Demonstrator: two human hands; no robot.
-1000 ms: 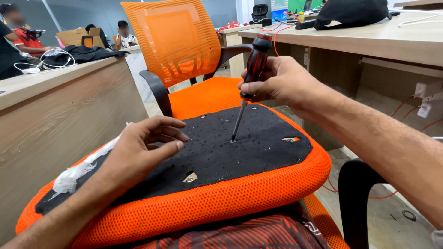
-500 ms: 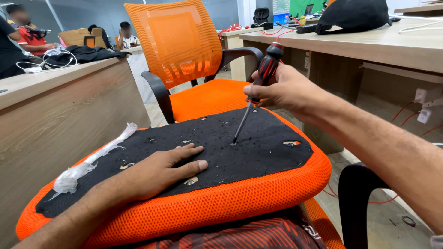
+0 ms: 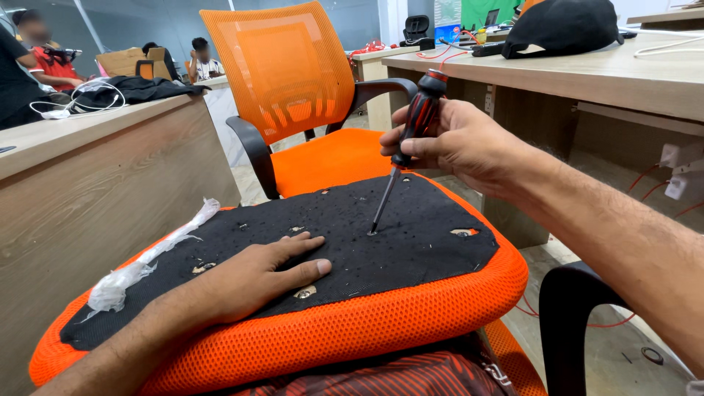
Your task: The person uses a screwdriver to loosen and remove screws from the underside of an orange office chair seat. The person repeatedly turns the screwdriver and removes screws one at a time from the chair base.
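Bright, even indoor light falls from above, with soft, short shadows and no strong glare. The near area is sharp; the far background is slightly soft, and the edges bend from the wide lens.

We are in an open-plan office. Long wood-laminate counters [image 3: 95, 176] stand in rows, with cables [image 3: 70, 103] and a black bag [image 3: 565, 26] on top. An orange mesh-back office chair [image 3: 282, 73] with black armrests stands in the aisle. Other people [image 3: 198, 59] sit at further counters in the background.
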